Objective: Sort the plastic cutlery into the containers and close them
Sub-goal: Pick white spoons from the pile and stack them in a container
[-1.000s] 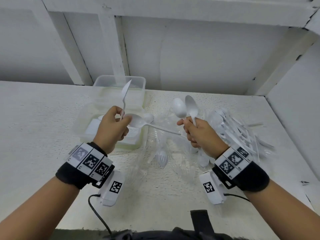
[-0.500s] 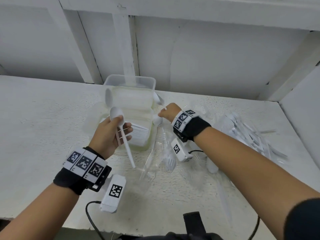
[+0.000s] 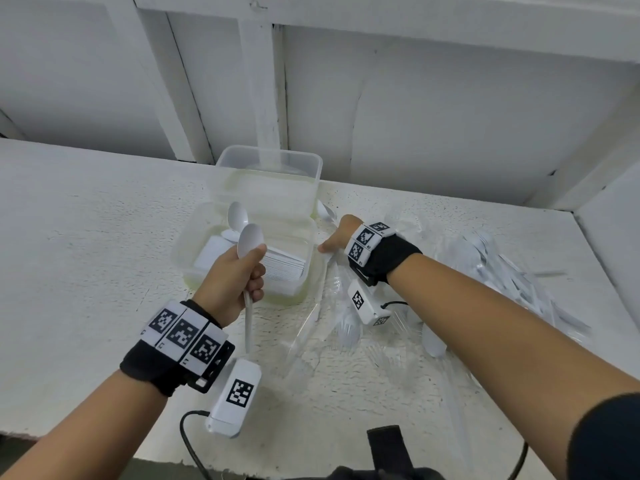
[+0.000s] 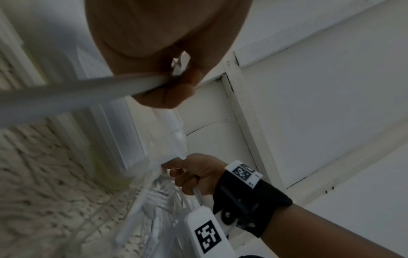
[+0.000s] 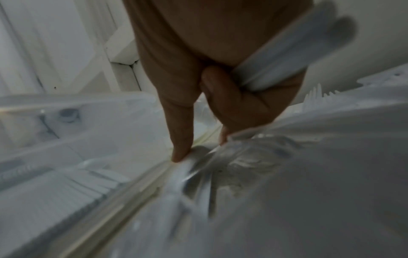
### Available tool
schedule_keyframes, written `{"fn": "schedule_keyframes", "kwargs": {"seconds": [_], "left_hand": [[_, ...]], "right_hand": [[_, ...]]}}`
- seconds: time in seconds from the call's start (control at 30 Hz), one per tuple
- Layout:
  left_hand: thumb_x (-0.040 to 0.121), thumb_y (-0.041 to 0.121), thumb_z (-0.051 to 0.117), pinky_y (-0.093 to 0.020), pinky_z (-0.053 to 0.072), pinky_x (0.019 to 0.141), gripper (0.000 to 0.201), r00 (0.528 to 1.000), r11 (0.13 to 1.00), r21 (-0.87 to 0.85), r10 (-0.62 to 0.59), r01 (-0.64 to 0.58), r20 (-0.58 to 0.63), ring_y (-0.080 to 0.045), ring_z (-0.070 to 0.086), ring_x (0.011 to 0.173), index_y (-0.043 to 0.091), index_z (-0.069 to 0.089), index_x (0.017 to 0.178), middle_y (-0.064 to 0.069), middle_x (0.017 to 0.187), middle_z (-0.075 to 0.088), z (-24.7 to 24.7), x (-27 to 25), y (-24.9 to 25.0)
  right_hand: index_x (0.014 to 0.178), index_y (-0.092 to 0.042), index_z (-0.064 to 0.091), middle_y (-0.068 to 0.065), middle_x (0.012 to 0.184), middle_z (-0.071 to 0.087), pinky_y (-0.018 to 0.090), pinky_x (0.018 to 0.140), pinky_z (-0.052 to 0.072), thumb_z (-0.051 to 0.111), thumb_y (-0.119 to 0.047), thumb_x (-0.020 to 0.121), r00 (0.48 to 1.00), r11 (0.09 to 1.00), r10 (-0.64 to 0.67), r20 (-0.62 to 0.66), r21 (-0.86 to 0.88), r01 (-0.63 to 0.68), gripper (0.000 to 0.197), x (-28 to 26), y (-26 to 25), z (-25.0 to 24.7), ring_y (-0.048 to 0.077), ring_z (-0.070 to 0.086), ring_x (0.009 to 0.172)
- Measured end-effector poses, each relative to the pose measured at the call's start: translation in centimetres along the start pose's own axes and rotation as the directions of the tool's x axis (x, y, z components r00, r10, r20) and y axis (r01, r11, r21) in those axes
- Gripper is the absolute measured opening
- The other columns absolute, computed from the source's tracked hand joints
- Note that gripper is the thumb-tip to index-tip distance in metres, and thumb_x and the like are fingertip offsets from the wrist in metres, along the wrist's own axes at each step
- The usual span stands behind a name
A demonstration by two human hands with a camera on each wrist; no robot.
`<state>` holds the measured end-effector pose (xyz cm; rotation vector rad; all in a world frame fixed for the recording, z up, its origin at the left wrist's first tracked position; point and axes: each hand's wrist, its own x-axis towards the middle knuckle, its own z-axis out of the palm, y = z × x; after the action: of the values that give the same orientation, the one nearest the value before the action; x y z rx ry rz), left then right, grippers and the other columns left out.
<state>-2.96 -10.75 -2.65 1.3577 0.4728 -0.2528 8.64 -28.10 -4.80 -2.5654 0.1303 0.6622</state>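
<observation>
Fingers (image 5: 253, 97) amid loose cutlery (image 3: 512, 268) beside container (image 3: 242, 265)

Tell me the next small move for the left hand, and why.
Probably lower the left hand and drop its white spoons into the far container. It grips them upright just in front; the near container already holds a flat white stack, and the right hand is busy at its rim.

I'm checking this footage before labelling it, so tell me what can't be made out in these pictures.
- Head view: the right hand fingers, hidden behind its own wrist band.
- Right wrist view: which white handles the grip holds, spoons or otherwise; ends blurred, hidden by the palm.
- Left wrist view: the spoons bowls, hidden by the left hand.
- Head view: cutlery pile count, blurred.
</observation>
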Motion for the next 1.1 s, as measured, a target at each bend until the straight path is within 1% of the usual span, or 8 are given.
{"fn": "schedule_keyframes", "kwargs": {"seconds": [0.07,0.2,0.33,0.43,0.57,0.77,1.0,1.1], "left_hand": [[0.094,0.014,0.053,-0.016,0.031,0.038,0.016,0.999,0.998,0.063,0.018,-0.020,0.038,-0.004,0.030,0.040,0.014,0.045,0.080,0.004,0.057,0.033,0.1,-0.2,0.0],[0.094,0.009,0.051,-0.016,0.031,0.040,0.017,0.991,0.975,0.209,0.052,-0.078,0.124,-0.004,0.032,0.041,0.011,0.046,0.078,0.002,0.060,0.033,0.5,-1.0,0.2],[0.096,0.016,0.049,-0.021,0.030,0.045,0.014,0.981,0.920,0.364,0.090,-0.147,0.170,-0.008,0.034,0.043,0.016,0.047,0.082,0.003,0.060,0.037,1.3,-2.0,-0.2],[0.095,0.020,0.050,-0.018,0.030,0.040,0.006,0.963,0.853,0.476,0.104,-0.215,0.249,-0.006,0.034,0.043,0.020,0.053,0.090,0.004,0.060,0.041,2.4,-3.0,-0.8],[0.091,0.022,0.056,-0.015,0.030,0.049,0.019,0.902,0.534,0.740,0.110,-0.408,0.418,-0.005,0.039,0.050,0.015,0.050,0.074,0.005,0.063,0.047,4.1,-3.2,-2.3],[0.093,0.023,0.047,-0.020,0.025,0.048,0.032,0.888,0.121,0.887,-0.067,-0.445,0.455,-0.006,0.038,0.055,0.021,0.037,0.063,0.007,0.063,0.042,6.1,-1.8,-3.9],[0.089,0.015,0.048,-0.018,0.028,0.052,0.008,0.844,0.127,0.847,-0.092,-0.516,0.528,-0.016,0.047,0.074,0.013,0.053,0.083,0.004,0.074,0.050,8.0,-1.1,-4.9],[0.089,0.013,0.047,-0.021,0.034,0.057,0.020,0.844,0.119,0.847,-0.088,-0.518,0.529,-0.017,0.052,0.077,0.010,0.062,0.102,-0.003,0.088,0.060,8.2,-0.7,-4.9]], "right_hand": [[0.115,0.000,0.051,0.012,0.102,0.061,0.032,0.080,0.047,0.074,-0.030,0.078,0.999,0.999,0.002,0.037,0.032,-0.003,0.053,-0.2,0.1,-0.6,0.029,0.060,0.099],[0.071,-0.007,0.051,0.004,0.064,0.054,0.022,0.047,0.032,0.070,-0.025,0.082,0.998,0.963,0.011,0.057,0.269,-0.026,0.028,-0.7,1.0,-1.7,0.013,0.042,0.049],[0.090,-0.005,0.055,0.009,0.083,0.062,0.022,0.043,0.031,0.064,-0.023,0.087,1.000,0.800,0.018,0.017,0.600,-0.024,0.020,-2.1,2.4,-2.7,0.010,0.035,0.047],[0.107,-0.011,0.050,0.008,0.091,0.067,0.019,0.038,0.033,0.052,-0.024,0.094,0.993,0.678,-0.056,-0.102,0.727,0.113,0.018,-4.2,3.7,-3.9,0.007,0.029,0.045],[0.111,-0.018,0.044,0.006,0.085,0.068,0.018,0.035,0.028,0.038,-0.034,0.099,0.961,0.568,-0.090,-0.261,0.779,0.265,0.020,-7.0,5.7,-5.2,0.006,0.027,0.039],[0.086,-0.025,0.047,-0.001,0.069,0.052,0.015,0.038,0.027,0.039,-0.042,0.097,0.947,0.672,-0.077,-0.313,0.685,0.281,0.022,-10.4,9.1,-4.3,0.000,0.033,0.037],[0.081,-0.016,0.052,0.002,0.071,0.054,0.016,0.039,0.027,0.051,-0.017,0.093,0.970,0.692,-0.074,-0.231,0.689,0.217,0.013,-12.1,11.7,-2.6,0.006,0.033,0.047],[0.077,-0.015,0.053,0.006,0.074,0.054,0.017,0.038,0.026,0.052,-0.016,0.093,0.972,0.677,-0.061,-0.228,0.706,0.208,0.016,-12.5,12.3,-2.2,0.006,0.032,0.045]]}}
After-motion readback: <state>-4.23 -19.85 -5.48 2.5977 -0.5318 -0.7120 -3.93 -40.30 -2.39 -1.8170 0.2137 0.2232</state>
